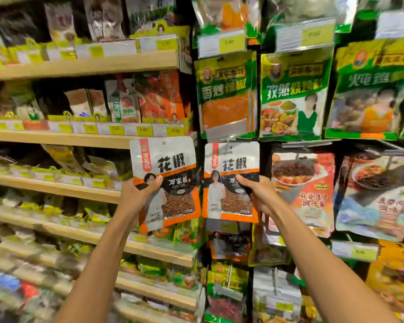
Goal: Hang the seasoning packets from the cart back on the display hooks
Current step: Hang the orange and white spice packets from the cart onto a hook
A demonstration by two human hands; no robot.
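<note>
You faced wooden shelves [79,66] on your left and a wall of hanging bags [294,94] on your right. Two matching packets were up between them, side by side and just apart. The right packet [231,164] lay flat against the wall under the bags, above a third packet [229,245] of the same kind. Whether its top sat on a hook could not be told. The left packet [166,164] was in the air before a shelf edge, its hole [164,143] free. Your left hand [135,194] gripped that one, thumb across the front. Your right hand [257,194] gripped the other by its lower right side. By my reading, one packet was at most just hung and one remained. The cart was out of view.
</note>
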